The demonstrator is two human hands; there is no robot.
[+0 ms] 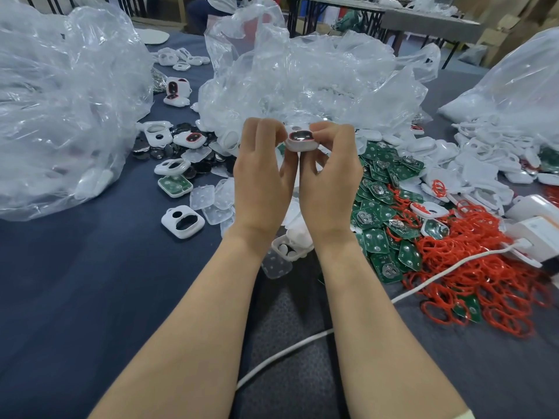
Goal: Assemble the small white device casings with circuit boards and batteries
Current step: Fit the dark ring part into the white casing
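Clearly both hands, left (pixel 262 173) and right (pixel 329 173), pinch the light, rigid white casing (pixel 302 141) by its edges, safest there.

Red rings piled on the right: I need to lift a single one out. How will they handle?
Probably floppy: the red rings are thin loops bent into uneven shapes. Likely to snag, since they lie interlaced in a heap, so several may come up together. They also look very light, thin strands lying loosely across the green circuit boards.
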